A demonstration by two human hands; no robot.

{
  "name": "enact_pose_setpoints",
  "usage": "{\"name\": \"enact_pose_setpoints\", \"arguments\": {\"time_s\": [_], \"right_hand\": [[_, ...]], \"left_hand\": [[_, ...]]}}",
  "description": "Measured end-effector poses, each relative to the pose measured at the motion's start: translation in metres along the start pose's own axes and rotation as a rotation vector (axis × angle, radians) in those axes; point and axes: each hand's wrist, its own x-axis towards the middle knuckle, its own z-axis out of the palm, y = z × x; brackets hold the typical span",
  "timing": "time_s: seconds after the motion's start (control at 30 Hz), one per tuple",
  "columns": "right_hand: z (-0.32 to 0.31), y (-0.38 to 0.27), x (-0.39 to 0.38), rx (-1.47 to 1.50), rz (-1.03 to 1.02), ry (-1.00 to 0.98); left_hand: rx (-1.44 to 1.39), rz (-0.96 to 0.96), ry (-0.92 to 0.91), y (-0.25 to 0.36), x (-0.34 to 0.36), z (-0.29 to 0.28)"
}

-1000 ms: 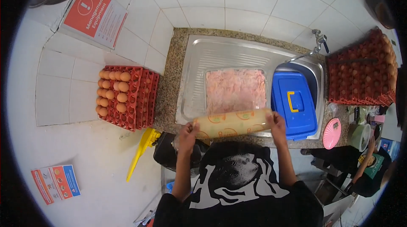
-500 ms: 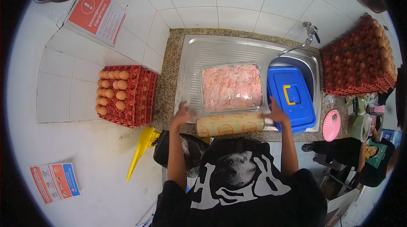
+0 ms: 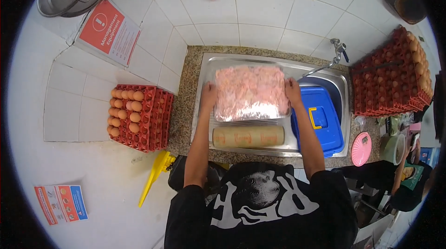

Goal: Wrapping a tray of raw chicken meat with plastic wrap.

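A clear plastic tray of pale pink raw meat [image 3: 251, 92], covered in shiny film, is between my two hands over the steel sink's drainboard [image 3: 209, 70]. It looks slightly blurred, and I cannot tell how far it is off the steel. My left hand [image 3: 209, 95] grips its left side, and my right hand [image 3: 292, 92] grips its right side; the fingertips are partly hidden. On the near side of the tray lies a thick roll of cling film [image 3: 248, 136]. A blue plastic lid [image 3: 320, 126] with a yellow handle sits over the basin, close to my right forearm.
Stacked red egg trays with brown eggs stand on the left [image 3: 139, 116] and far right [image 3: 390, 77]. A tap [image 3: 332, 58] reaches toward the basin. A pink plastic basket or dish [image 3: 361, 149] lies at right. Another person [image 3: 409, 174] stands beyond it.
Both hands have moved from beside the near corners onto the tray's sides and taken hold. The tray now looks larger and blurred. The view has tilted slightly upward.
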Motion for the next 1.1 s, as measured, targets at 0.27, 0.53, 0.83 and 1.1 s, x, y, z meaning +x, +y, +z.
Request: {"name": "enact_pose_setpoints", "arguments": {"time_s": [0.27, 0.53, 0.83, 1.1], "right_hand": [[-0.092, -0.186, 0.008, 0.272, 0.007, -0.017], [-0.08, -0.083, -0.131, 0.151, -0.005, -0.111], [-0.038, -0.023, -0.184, 0.233, 0.385, -0.247], [0.013, 0.009, -0.107, 0.054, 0.072, -0.085]], "left_hand": [[-0.352, 0.135, -0.1, 0.157, -0.028, -0.054], [-0.195, -0.125, -0.077, 0.022, -0.157, -0.064], [-0.128, -0.226, -0.018, -0.118, -0.183, -0.032], [-0.034, -0.134, 0.066, -0.081, -0.11, -0.01]]}}
